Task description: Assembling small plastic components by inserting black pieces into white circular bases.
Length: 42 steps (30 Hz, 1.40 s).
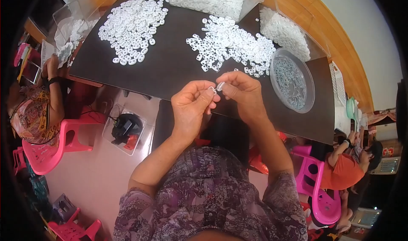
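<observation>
Close together over the near edge of the dark table (170, 62), my two hands each pinch a small piece. My left hand (190, 107) grips a small white plastic part (212, 89) between thumb and fingertips. In my right hand (246, 94) is a small white oval piece (220, 86), its tip almost meeting the other part. Beyond my right hand spreads a loose pile of small white plastic parts with holes (229, 43). Farther left lies a heap of rounder white oval pieces (135, 28).
A round clear dish (309, 101) of small grey metal pieces sits at right. Clear bins of white parts (208, 1) (284, 35) line the far side. Pink chairs (46, 156) stand around; one person (40, 109) sits at left, another in orange (346, 169) at right.
</observation>
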Each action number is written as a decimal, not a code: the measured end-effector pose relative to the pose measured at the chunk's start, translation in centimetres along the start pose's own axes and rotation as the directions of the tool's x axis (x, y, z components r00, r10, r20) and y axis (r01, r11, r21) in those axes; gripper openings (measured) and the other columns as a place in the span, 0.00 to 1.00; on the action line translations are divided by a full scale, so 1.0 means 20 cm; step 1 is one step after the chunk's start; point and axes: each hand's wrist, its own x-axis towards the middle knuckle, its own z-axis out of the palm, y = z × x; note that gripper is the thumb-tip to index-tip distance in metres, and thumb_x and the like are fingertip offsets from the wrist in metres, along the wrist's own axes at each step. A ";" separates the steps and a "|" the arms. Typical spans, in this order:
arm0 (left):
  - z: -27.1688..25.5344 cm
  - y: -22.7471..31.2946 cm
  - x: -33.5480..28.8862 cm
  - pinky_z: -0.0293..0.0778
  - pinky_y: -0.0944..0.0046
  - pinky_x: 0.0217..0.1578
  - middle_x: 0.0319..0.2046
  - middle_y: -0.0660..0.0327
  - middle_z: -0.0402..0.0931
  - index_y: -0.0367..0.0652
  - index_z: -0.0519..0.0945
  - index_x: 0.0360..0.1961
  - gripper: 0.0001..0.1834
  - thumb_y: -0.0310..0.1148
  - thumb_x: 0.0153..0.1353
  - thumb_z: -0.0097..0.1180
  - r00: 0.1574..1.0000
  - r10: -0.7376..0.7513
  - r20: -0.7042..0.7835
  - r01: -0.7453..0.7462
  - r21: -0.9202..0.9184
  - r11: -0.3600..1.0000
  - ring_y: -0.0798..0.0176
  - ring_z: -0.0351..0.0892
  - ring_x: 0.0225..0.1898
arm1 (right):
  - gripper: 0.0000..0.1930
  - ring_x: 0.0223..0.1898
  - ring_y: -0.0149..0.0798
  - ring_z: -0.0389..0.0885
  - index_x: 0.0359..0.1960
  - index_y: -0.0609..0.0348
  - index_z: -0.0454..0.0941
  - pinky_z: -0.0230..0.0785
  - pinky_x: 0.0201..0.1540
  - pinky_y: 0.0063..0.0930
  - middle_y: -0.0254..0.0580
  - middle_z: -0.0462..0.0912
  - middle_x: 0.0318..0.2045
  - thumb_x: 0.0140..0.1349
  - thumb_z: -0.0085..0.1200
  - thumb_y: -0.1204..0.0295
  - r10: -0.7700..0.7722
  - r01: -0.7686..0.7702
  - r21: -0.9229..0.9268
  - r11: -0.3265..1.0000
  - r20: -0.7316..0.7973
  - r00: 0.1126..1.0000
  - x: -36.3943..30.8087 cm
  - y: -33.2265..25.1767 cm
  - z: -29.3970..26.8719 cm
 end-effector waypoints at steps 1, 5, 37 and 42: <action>0.00 0.00 0.00 0.66 0.79 0.23 0.27 0.62 0.78 0.33 0.77 0.39 0.07 0.25 0.61 0.52 1.000 -0.004 -0.019 0.004 -0.008 1.000 0.78 0.72 0.24 | 0.08 0.32 0.22 0.75 0.38 0.65 0.78 0.66 0.36 0.14 0.32 0.80 0.30 0.56 0.54 0.80 0.016 -0.016 -0.017 1.000 0.006 1.000 0.00 0.00 0.00; 0.00 0.01 -0.01 0.67 0.78 0.24 0.26 0.61 0.78 0.32 0.76 0.39 0.07 0.24 0.61 0.52 0.998 0.033 -0.058 -0.027 0.096 0.995 0.77 0.71 0.24 | 0.08 0.31 0.21 0.73 0.38 0.65 0.79 0.64 0.35 0.14 0.30 0.79 0.30 0.57 0.54 0.81 0.058 -0.059 -0.058 0.997 -0.031 0.998 -0.01 -0.03 0.01; -0.05 -0.06 -0.03 0.70 0.77 0.28 0.26 0.64 0.77 0.33 0.78 0.38 0.07 0.24 0.61 0.52 0.960 0.278 -0.030 -0.232 0.468 0.853 0.77 0.73 0.26 | 0.07 0.32 0.23 0.74 0.34 0.62 0.81 0.66 0.36 0.18 0.31 0.79 0.29 0.53 0.55 0.83 -0.167 0.158 -0.429 0.889 0.018 0.986 0.01 -0.01 0.06; -0.05 -0.07 -0.03 0.70 0.77 0.27 0.27 0.64 0.77 0.34 0.78 0.39 0.07 0.24 0.61 0.52 0.962 0.271 -0.022 -0.230 0.467 0.854 0.77 0.73 0.27 | 0.07 0.32 0.26 0.74 0.33 0.62 0.79 0.67 0.35 0.20 0.34 0.78 0.29 0.53 0.55 0.82 -0.237 0.241 -0.483 0.842 0.071 0.969 0.01 -0.02 0.07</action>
